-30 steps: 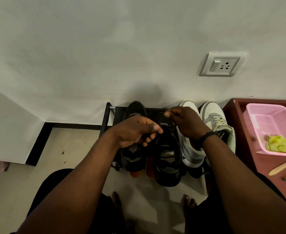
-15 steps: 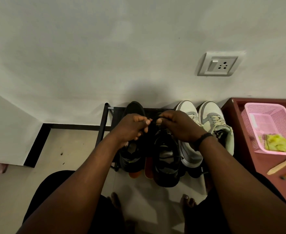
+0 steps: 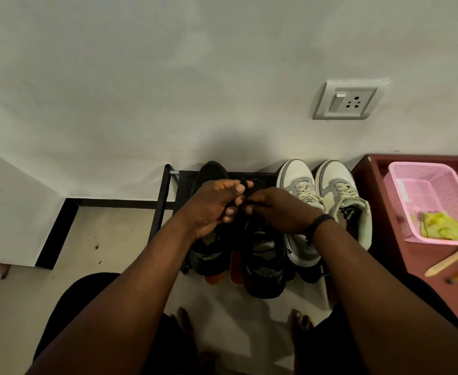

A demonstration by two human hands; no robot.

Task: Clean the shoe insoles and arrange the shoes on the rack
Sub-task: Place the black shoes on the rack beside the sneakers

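Black shoe [image 3: 264,262] on the rack [image 3: 160,201], second from left, heel over the front edge, directly below both grips. Black lace [image 3: 245,185] above its tongue, pinched in left hand [image 3: 214,205] and right hand [image 3: 277,209], fingertips almost touching. Another black shoe [image 3: 208,247] just left; white-and-grey pair [image 3: 317,201] right. Further right, pink basket [image 3: 436,201] on the maroon table [image 3: 379,209].
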